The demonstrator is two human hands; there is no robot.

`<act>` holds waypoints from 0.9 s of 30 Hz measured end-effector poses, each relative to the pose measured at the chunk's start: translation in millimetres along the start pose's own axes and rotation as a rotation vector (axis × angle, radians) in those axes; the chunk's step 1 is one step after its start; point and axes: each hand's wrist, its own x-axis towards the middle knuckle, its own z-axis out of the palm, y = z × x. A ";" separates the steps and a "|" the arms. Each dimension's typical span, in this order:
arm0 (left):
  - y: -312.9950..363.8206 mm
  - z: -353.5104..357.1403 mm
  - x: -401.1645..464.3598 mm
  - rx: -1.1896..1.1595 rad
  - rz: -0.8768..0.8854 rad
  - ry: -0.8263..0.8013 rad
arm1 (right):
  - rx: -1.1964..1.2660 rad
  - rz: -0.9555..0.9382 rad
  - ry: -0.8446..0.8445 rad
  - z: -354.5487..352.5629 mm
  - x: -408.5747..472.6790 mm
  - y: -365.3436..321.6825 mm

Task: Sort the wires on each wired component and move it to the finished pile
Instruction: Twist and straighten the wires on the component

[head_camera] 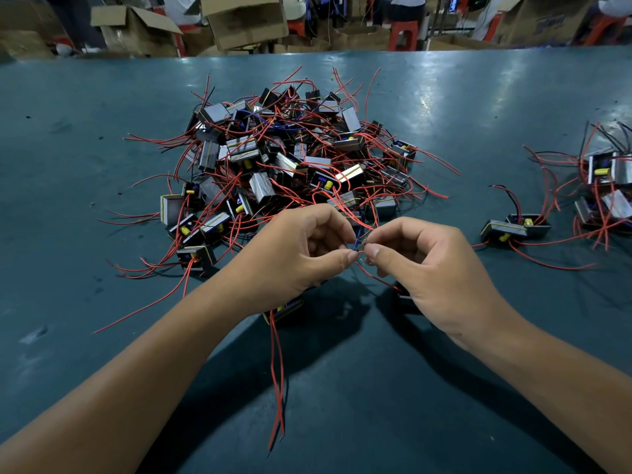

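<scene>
Mid wire-sorting: left hand (294,254) and right hand (424,265) met at frame centre, both pinching thin wires (357,239). Component (284,309) sat partly hidden under left wrist, probably theirs. Next: finish wires, carry right to finished pile (595,193).

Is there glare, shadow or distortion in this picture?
Head view: glare on the table at upper right; dark shadows under both hands, left and right; the wide lens bends the table's far edge; the background looks soft.
</scene>
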 end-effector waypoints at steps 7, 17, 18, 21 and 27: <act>-1.0 0.3 0.3 0.005 0.010 0.003 | 0.016 -0.017 0.000 0.4 -0.1 2.7; -0.4 0.4 -0.9 0.056 0.049 -0.021 | -0.019 -0.020 0.009 1.6 -0.2 4.9; 0.2 0.4 -1.0 0.074 0.059 -0.020 | -0.018 -0.020 0.008 1.6 -0.3 4.8; 2.5 1.0 -1.5 0.173 0.104 0.006 | -0.020 -0.018 -0.001 1.7 -0.1 3.9; 7.6 3.1 -1.7 0.353 0.189 0.084 | -0.041 -0.034 -0.030 -0.1 0.4 4.8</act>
